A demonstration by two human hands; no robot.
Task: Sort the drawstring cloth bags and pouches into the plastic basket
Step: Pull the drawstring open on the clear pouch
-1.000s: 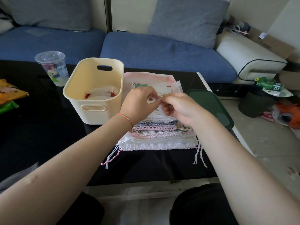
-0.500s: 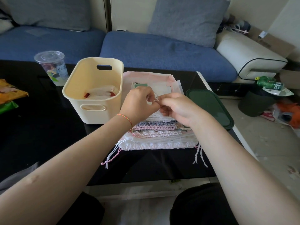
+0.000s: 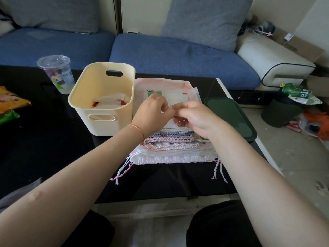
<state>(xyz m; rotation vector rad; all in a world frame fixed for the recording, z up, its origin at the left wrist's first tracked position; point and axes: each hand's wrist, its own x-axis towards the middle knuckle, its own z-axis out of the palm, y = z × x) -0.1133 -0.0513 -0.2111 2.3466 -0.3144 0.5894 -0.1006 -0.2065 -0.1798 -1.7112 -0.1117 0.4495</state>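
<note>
Pouch stack (image 3: 170, 141) beneath both hands' fingers (image 3: 179, 114).

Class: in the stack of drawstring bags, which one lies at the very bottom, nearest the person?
The large white gathered bag, its cords trailing onto the black table at both corners; the smaller pink and patterned bags sit above it.

the left hand (image 3: 154, 111) and right hand (image 3: 195, 117) now sit closer together over the stack of pouches (image 3: 173, 141). their fingertips meet, pinching a thin white drawstring (image 3: 180, 121).
</note>
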